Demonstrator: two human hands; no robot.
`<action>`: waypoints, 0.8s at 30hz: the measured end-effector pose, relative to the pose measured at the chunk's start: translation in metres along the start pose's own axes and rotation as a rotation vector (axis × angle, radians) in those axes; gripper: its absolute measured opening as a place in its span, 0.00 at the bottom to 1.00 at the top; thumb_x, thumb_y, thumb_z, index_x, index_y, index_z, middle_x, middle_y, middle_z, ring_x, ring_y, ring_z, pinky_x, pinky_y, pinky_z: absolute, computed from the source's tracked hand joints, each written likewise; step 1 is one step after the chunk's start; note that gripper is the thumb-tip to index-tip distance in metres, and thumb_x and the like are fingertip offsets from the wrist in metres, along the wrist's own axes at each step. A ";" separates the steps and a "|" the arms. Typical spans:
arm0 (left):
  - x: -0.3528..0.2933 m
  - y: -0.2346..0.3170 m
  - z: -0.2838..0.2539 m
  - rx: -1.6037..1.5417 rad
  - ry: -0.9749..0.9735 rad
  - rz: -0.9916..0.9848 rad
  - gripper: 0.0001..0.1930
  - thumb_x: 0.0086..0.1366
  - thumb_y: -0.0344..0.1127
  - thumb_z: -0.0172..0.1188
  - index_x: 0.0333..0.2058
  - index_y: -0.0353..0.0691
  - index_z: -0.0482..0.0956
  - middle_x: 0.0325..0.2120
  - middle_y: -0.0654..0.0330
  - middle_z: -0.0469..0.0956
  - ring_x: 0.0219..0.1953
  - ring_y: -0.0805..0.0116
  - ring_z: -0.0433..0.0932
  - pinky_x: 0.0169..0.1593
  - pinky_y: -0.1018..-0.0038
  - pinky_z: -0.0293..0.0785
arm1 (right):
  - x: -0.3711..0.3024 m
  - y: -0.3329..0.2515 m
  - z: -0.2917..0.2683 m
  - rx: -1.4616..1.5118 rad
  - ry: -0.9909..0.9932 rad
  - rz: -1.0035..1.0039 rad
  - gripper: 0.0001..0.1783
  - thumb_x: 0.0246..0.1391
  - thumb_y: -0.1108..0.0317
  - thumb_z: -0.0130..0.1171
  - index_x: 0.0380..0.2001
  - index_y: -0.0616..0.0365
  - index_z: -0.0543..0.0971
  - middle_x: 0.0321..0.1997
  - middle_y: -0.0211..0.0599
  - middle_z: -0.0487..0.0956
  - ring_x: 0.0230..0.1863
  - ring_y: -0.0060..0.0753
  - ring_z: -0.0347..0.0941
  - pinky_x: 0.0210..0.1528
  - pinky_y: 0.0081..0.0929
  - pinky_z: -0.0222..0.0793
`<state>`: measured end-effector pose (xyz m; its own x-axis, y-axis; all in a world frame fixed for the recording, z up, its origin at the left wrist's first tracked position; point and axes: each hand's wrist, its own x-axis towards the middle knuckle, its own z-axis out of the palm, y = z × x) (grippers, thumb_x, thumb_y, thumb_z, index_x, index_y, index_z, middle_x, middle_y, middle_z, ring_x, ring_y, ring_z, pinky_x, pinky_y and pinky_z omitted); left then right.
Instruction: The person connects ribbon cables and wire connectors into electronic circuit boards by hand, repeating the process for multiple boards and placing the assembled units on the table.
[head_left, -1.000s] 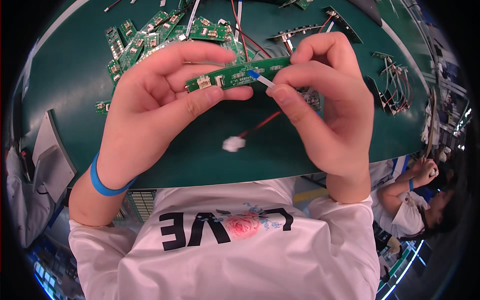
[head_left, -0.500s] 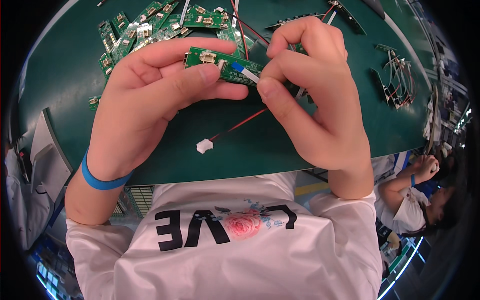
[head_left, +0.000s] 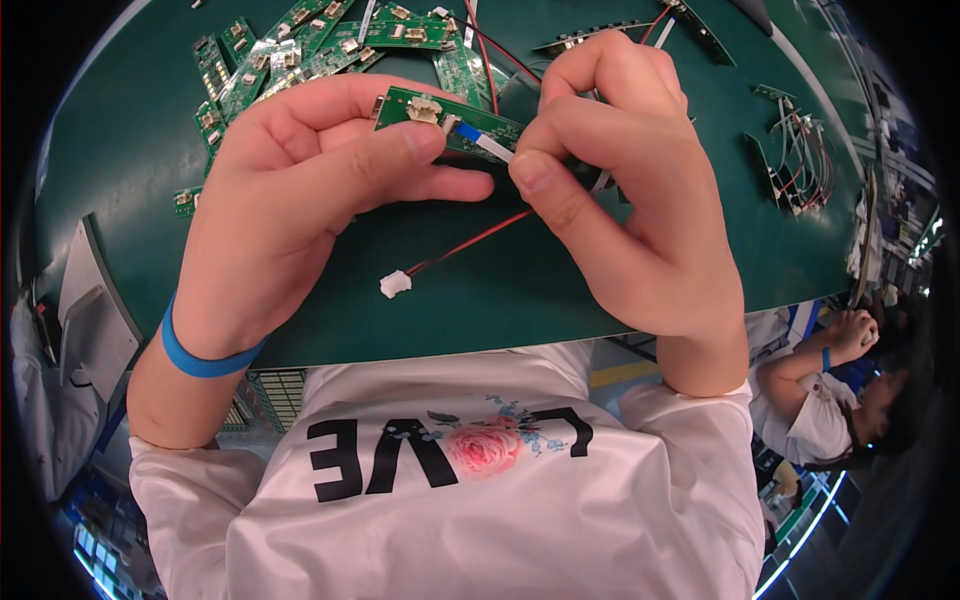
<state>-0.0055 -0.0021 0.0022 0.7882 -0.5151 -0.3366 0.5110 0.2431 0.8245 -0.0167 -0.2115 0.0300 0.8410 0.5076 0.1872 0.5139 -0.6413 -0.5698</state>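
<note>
We pinch green circuit board (head_left: 490, 123) in left hand (head_left: 310, 185), long axis sloping down rightward; right hand (head_left: 635, 185) clamps white ribbon cable (head_left: 491, 147), blue tip (head_left: 468, 131) pointing up-left at small pale socket (head_left: 450, 124) between hands, contact or gap unclear.

From here I see big dark block letters (head_left: 434, 465) upside down across the pale shirt (head_left: 490, 545), beyond the near edge of the tabletop (head_left: 500, 315), a pink rose (head_left: 483, 450) among them. The green circuit board (head_left: 396, 104) is finely printed, too small to read.
</note>
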 end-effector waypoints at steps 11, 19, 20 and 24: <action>0.001 -0.001 0.002 0.026 -0.012 -0.005 0.14 0.63 0.27 0.51 0.47 0.28 0.72 0.40 0.51 0.78 0.38 0.63 0.81 0.47 0.73 0.76 | -0.008 0.014 0.019 0.193 0.180 -0.061 0.05 0.42 0.71 0.58 0.20 0.59 0.73 0.29 0.33 0.64 0.33 0.32 0.57 0.39 0.26 0.50; 0.000 -0.003 0.002 0.015 0.003 -0.012 0.14 0.63 0.27 0.51 0.46 0.29 0.72 0.39 0.52 0.78 0.38 0.65 0.81 0.46 0.73 0.76 | -0.003 0.009 0.010 0.231 0.142 -0.185 0.04 0.42 0.73 0.58 0.21 0.60 0.73 0.29 0.34 0.65 0.33 0.33 0.57 0.39 0.26 0.51; 0.000 -0.003 0.003 0.015 -0.002 -0.012 0.14 0.63 0.27 0.51 0.46 0.29 0.72 0.39 0.52 0.78 0.38 0.65 0.81 0.46 0.73 0.76 | -0.004 0.013 0.011 0.228 0.143 -0.183 0.04 0.42 0.73 0.58 0.21 0.60 0.73 0.29 0.34 0.65 0.33 0.33 0.57 0.39 0.26 0.51; 0.001 -0.003 0.005 0.000 -0.003 -0.007 0.13 0.63 0.27 0.50 0.46 0.29 0.72 0.39 0.52 0.78 0.38 0.65 0.81 0.46 0.73 0.76 | -0.005 0.026 0.012 0.014 0.142 -0.247 0.03 0.42 0.74 0.57 0.21 0.60 0.72 0.29 0.35 0.65 0.33 0.33 0.58 0.40 0.26 0.51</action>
<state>-0.0084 -0.0075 0.0016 0.7833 -0.5196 -0.3412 0.5167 0.2391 0.8221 -0.0100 -0.2234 0.0046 0.7064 0.5611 0.4315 0.7047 -0.4997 -0.5037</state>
